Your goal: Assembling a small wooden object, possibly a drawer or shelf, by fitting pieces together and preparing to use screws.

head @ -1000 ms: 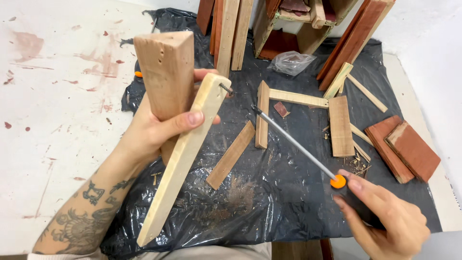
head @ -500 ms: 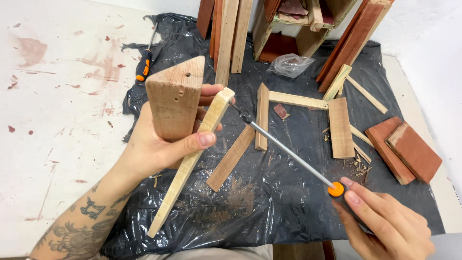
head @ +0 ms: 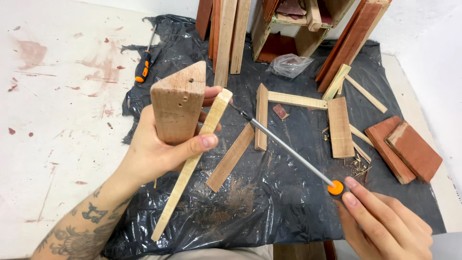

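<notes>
— Left hand point(head: 159, 154): closed around wood block point(head: 177, 108) and pale slat point(head: 192, 161), pressed together, thumb clamping the slat.

— Right hand point(head: 385, 224), near right: fingers wrapped on the long screwdriver point(head: 288, 147), tip against the slat's top end, likely driving a screw.

— Lifted above black plastic sheet point(head: 269, 202); spare screwdriver point(head: 143, 67) far left.

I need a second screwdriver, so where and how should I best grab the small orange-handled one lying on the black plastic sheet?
Probably best to take the small screwdriver by its orange and black handle, coming down from above. It lies flat near the far-left edge of the plastic sheet, its thin shaft pointing away; the handle is the thicker, nearer part, with nothing against it.
</notes>
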